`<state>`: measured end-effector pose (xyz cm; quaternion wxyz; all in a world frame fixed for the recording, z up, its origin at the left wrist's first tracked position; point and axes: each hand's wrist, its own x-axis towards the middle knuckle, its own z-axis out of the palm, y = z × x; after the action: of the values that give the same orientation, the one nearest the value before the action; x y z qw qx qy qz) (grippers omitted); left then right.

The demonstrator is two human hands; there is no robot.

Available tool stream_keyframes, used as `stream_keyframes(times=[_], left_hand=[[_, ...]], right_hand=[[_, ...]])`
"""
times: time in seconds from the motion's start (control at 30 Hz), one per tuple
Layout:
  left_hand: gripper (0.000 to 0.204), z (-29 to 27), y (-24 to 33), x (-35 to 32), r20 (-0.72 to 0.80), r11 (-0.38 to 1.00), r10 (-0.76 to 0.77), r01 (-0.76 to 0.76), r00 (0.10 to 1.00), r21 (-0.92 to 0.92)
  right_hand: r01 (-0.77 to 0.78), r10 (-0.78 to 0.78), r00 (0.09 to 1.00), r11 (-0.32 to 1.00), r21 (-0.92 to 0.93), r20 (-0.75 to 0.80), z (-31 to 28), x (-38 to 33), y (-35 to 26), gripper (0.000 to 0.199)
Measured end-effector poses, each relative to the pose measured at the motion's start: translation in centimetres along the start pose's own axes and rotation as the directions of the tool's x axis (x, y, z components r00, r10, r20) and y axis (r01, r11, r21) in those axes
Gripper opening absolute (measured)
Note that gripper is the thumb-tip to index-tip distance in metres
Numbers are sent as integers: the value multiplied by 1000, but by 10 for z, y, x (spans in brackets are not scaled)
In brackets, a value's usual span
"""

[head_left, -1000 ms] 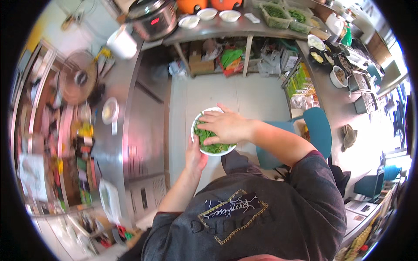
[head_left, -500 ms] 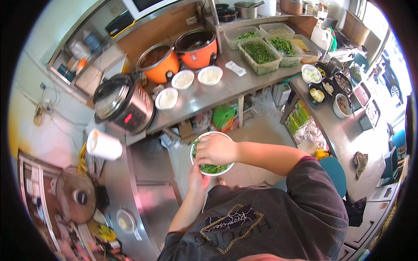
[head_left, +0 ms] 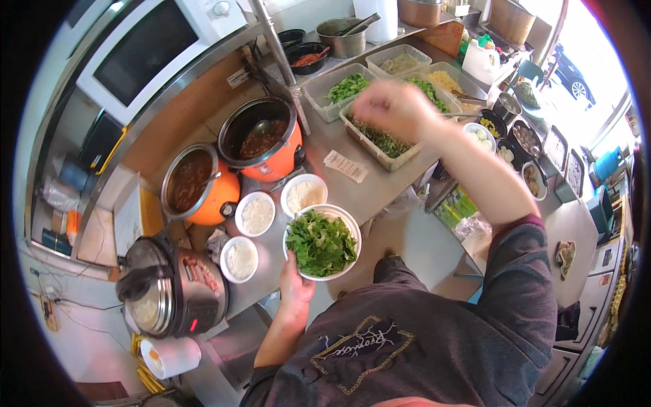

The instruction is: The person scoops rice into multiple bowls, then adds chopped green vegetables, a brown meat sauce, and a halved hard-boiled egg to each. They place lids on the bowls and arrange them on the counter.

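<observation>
My left hand [head_left: 296,281] grips a white bowl [head_left: 355,233] from its near left side, thumb at the rim. Leafy green herbs [head_left: 319,245] are heaped in the bowl. My right hand [head_left: 395,107] is stretched out over a clear plastic container [head_left: 400,163] of chopped greens [head_left: 388,144] on the steel counter. Motion smears its fingers, so whether they hold anything is unclear. Just beyond the held bowl, white bowls [head_left: 255,214] of what looks like rice stand on the counter.
Two orange pots [head_left: 224,197] of dark stew, one with a ladle, stand behind the rice bowls. A pressure cooker [head_left: 180,285] is at left. More tubs of greens [head_left: 349,88] line the back; small bowls [head_left: 480,136] of toppings sit at right. A slip of paper [head_left: 346,166] lies on the counter.
My right hand has left the bowl and moved up and right to the container of greens. The bowl, in my left hand, is now beside the counter's rice bowls. The view has shifted.
</observation>
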<state>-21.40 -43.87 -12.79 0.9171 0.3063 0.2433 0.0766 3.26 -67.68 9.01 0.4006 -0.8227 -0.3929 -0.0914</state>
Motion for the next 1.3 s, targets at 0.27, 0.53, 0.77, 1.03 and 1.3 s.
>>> stream_keyframes(times=[0.27, 0.53, 0.77, 1.03, 1.3], left_hand=[[47, 60, -28, 81, -168, 994, 58, -73, 984, -86], [55, 91, -30, 48, -413, 952, 227, -291, 882, -98], [57, 85, -21, 41, -595, 886, 306, -451, 744, -108], [57, 80, 14, 58, -528, 910, 332, -413, 782, -40], [60, 144, 79, 81, -262, 921, 381, -388, 887, 28]], right_hand=[[34, -57, 991, 981, -189, -117, -63, 187, 152, 25], [-976, -53, 216, 24, 217, 975, 196, 126, 139, 69], [-956, 73, 272, -88, 278, 959, 216, 160, 140, 87], [-765, 30, 510, 473, 437, 860, 163, 180, 137, 42], [-257, 92, 910, 889, -379, -403, -102, 324, 289, 28]])
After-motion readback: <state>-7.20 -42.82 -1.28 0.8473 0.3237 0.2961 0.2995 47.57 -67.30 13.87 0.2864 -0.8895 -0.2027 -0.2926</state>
